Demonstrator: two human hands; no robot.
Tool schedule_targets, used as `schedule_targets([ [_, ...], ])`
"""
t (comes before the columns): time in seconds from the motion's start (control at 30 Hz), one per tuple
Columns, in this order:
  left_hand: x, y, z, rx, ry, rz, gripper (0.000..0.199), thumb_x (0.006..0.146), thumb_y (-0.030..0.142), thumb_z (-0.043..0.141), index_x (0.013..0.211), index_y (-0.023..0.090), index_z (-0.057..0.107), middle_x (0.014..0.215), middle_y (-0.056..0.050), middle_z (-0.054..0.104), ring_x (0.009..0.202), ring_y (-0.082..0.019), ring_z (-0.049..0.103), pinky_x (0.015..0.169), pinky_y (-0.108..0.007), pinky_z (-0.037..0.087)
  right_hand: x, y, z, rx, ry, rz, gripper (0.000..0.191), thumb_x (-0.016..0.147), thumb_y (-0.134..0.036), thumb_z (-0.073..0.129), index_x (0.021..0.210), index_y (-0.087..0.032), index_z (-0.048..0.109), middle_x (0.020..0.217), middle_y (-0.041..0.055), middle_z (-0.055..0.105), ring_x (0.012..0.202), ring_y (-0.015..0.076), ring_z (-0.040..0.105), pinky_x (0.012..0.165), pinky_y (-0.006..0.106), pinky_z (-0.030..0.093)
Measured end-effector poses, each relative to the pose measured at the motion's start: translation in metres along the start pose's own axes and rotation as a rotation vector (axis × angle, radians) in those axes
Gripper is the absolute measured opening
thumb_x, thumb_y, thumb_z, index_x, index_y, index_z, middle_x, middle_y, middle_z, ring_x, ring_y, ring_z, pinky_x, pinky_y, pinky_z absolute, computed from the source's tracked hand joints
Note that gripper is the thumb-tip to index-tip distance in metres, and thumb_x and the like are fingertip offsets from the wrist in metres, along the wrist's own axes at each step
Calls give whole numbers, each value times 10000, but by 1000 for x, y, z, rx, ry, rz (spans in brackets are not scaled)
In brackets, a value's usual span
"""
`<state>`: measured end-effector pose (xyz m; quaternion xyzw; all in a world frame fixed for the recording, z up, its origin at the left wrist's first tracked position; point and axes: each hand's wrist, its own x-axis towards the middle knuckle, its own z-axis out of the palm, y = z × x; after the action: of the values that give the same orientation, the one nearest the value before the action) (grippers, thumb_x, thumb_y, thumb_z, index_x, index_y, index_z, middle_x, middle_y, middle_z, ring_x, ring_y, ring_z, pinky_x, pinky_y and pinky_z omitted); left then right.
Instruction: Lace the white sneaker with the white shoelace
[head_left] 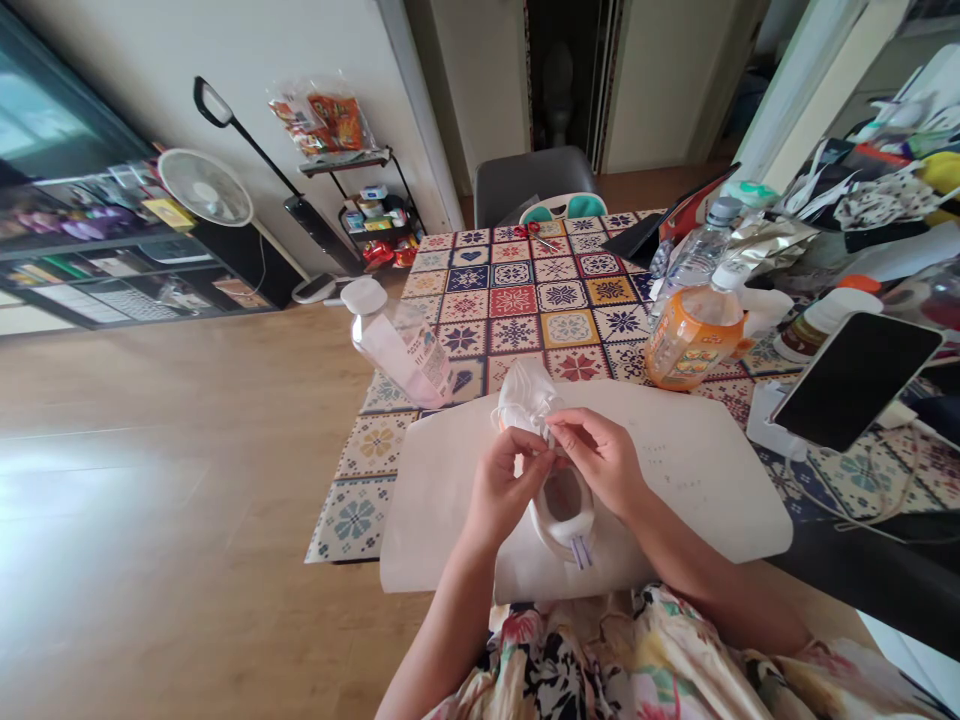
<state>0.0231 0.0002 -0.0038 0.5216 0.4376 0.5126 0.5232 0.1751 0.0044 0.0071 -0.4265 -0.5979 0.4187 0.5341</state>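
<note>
A white shoe (564, 505) lies on a large white sheet of paper (442, 500), its toe pointing away from me and its opening toward me. Over the shoe's front part, my left hand (511, 478) pinches thumb and forefinger together on white laces (541, 418). My right hand (596, 455) meets it there, its fingertips also closed on the laces. The two hands nearly touch above the shoe's opening. Exactly how the laces run between the fingertips is too small to make out.
A pinkish clear bottle (409, 350) stands at the left edge of the patterned tablecloth (514, 300). Red scissors (534, 235) lie at the far side. On the right are an orange bottle (694, 335), a clear bottle (701, 245) and a propped phone (855, 380) with a cable.
</note>
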Motion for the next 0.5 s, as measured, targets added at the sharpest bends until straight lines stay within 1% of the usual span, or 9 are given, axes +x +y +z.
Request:
schedule_targets([
  [0.07,0,-1,0,-23,49,-4,189,741,312,794,752,172,667,689,-4,632,649,-128,549,637,-240,441,-2,-2,-1,-47,-18,-16,173,931,-327,596,1077,-260,662,861,35,678,745,184,653,666,305,569],
  [0.13,0,-1,0,-56,70,-16,182,726,308,807,763,174,689,708,-8,649,656,-125,554,639,-236,452,-3,-4,-5,-172,-62,-109,210,915,-275,601,1118,-263,650,964,54,683,895,214,652,797,359,560],
  [0.2,0,-2,0,-82,74,-33,171,720,301,811,793,177,719,743,-20,685,680,-133,586,660,-244,477,-4,-5,-9,-291,-106,-210,203,901,-234,603,1092,-260,666,1053,75,675,1007,244,620,894,415,520],
  [0.27,1,-2,-1,-96,65,-46,160,713,292,815,806,181,745,765,-31,718,713,-148,624,691,-255,502,-3,-4,-12,-362,-109,-256,144,899,-224,609,1015,-260,687,1035,82,670,1008,259,595,907,448,488],
  [0.33,2,-1,-1,-100,59,-50,148,711,286,817,803,185,761,782,-37,738,742,-157,651,719,-261,517,-3,-2,-13,-384,-86,-236,87,904,-240,616,931,-261,696,987,80,659,988,264,574,899,462,462],
  [0.4,2,1,-1,-99,51,-48,145,712,295,818,790,185,766,785,-37,742,742,-156,657,720,-258,520,-2,2,-13,-347,-89,-167,81,909,-275,618,882,-257,693,965,73,644,999,264,556,906,460,441],
  [0.5,3,4,-1,-108,53,-57,181,713,336,820,777,178,760,739,-32,726,695,-144,641,677,-248,511,-2,5,-12,-213,-178,-33,154,929,-333,588,840,-240,673,978,65,626,1022,250,556,903,421,441],
])
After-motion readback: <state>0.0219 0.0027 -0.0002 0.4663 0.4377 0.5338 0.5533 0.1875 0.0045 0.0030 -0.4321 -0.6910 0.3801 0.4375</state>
